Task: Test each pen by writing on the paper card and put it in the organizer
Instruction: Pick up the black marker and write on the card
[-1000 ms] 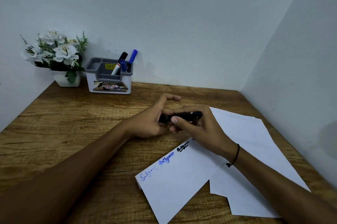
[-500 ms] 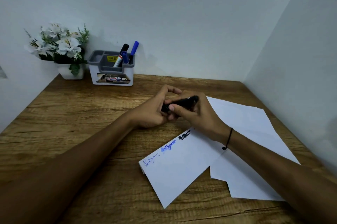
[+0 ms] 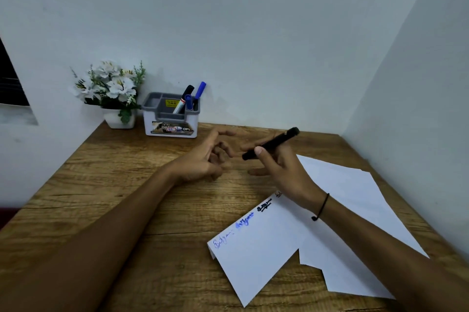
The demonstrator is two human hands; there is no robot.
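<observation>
My right hand [image 3: 281, 167] grips a black pen [image 3: 272, 142] above the desk, the pen slanting up to the right. My left hand [image 3: 205, 156] hovers just left of it with loosely spread fingers and holds nothing. The white paper card [image 3: 256, 255] lies in front of me with blue and black scribbles along its upper left edge. A grey and white organizer [image 3: 170, 118] stands at the back by the wall. It holds a black-capped marker and two blue pens in its right compartment.
A white pot of artificial flowers [image 3: 111, 90] stands left of the organizer in the corner. A second white sheet [image 3: 355, 194] lies under the card at the right. Walls close in the wooden desk [image 3: 101, 184] at the back and right.
My left hand has let go of the pen and drawn away to the left. My right hand has lifted the pen and tilted it up. The view has tipped upward.
</observation>
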